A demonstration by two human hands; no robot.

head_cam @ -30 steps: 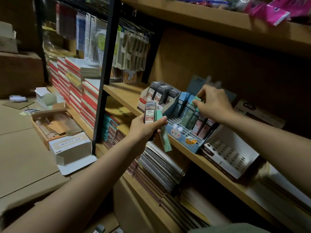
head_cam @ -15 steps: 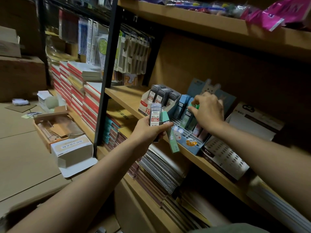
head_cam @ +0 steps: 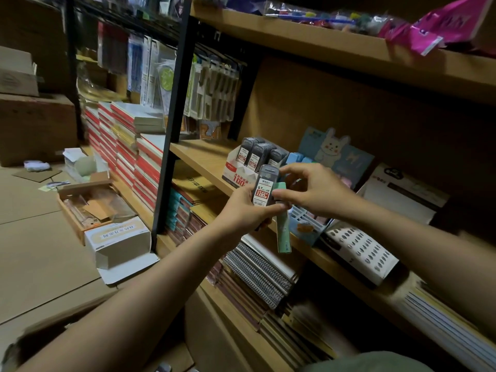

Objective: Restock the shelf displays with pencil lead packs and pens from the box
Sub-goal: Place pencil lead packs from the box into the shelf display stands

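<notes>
Two packs were in the left hand (head_cam: 245, 210), a grey lead pack (head_cam: 264, 187) and a green pack (head_cam: 281, 226); the right hand (head_cam: 311, 191) pinched the green one's top. Both shelf displays (head_cam: 308, 226) looked partly filled, so stocking remained.

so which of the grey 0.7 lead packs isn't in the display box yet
The grey lead pack gripped in the left hand; the other grey packs stand in the red-and-white display box.
</notes>
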